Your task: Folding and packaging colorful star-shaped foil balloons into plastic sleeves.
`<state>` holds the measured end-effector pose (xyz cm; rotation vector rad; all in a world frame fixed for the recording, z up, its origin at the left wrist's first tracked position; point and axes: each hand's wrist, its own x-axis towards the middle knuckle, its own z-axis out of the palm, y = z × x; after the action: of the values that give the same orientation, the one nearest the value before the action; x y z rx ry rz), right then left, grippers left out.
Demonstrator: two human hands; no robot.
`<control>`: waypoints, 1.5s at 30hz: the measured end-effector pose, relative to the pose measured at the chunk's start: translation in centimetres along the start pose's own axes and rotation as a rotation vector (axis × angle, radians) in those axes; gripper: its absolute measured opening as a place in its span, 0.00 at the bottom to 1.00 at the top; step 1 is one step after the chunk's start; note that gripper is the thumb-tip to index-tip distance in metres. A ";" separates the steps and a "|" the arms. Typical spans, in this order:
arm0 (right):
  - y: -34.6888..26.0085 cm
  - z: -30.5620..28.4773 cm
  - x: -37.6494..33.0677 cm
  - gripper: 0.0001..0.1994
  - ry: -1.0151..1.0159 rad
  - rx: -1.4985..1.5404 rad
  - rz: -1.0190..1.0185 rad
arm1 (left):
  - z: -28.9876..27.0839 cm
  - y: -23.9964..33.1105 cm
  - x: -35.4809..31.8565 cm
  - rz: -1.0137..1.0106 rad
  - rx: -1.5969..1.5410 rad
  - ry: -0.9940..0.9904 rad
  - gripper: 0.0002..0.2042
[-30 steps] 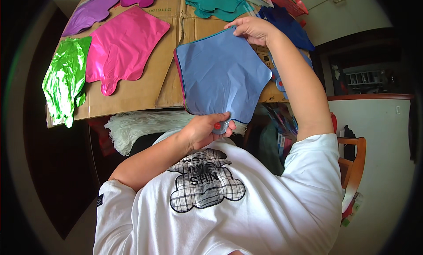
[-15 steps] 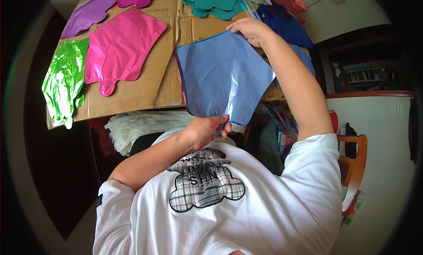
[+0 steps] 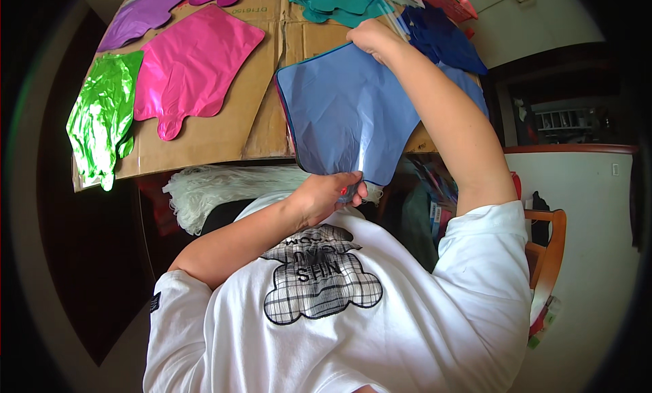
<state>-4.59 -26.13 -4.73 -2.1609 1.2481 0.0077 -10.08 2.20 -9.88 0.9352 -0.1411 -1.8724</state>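
A flat, deflated blue foil balloon (image 3: 343, 111) hangs between my two hands over the table's near edge. Layers in teal and dark red show along its left and upper rims, so it seems to lie on top of others. At its bottom end, my left hand (image 3: 333, 195) closes around the gathered neck, thumb on top; a small red spot shows by the fingers. My right hand (image 3: 373, 40) grips the top corner, its fingertips partly hidden.
Cardboard (image 3: 217, 145) covers the table. On it lie flat foil balloons: green (image 3: 102, 115), pink (image 3: 197, 60), purple (image 3: 142, 16), teal (image 3: 333, 5) and dark blue (image 3: 445, 47). White string (image 3: 224, 189) hangs below the edge. A red basket (image 3: 448, 1) sits far right; a wooden chair (image 3: 555, 240) stands right.
My left hand has moved slightly right and up with the balloon's neck. My right hand has shifted a little left and up, and the balloon's lower part creases more.
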 end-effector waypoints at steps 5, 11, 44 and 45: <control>2.4 1.7 2.3 0.08 0.209 0.089 -0.164 | -0.2 -0.6 0.5 -0.008 -0.032 -0.028 0.10; 3.0 1.5 3.5 0.06 0.144 -0.054 -0.188 | -0.2 -0.2 -0.1 -0.003 -0.060 -0.069 0.09; 4.5 -2.8 -1.4 0.09 -0.381 0.437 -0.149 | -1.6 0.5 -0.2 -0.039 -0.323 -0.161 0.14; 4.5 -2.6 -1.3 0.08 -0.370 0.440 -0.169 | -1.5 0.5 -0.2 -0.054 -0.300 -0.163 0.12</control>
<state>-9.61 -28.06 -4.64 -1.7730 0.7692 0.0542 -8.75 2.56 -10.57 0.5876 0.0669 -1.9529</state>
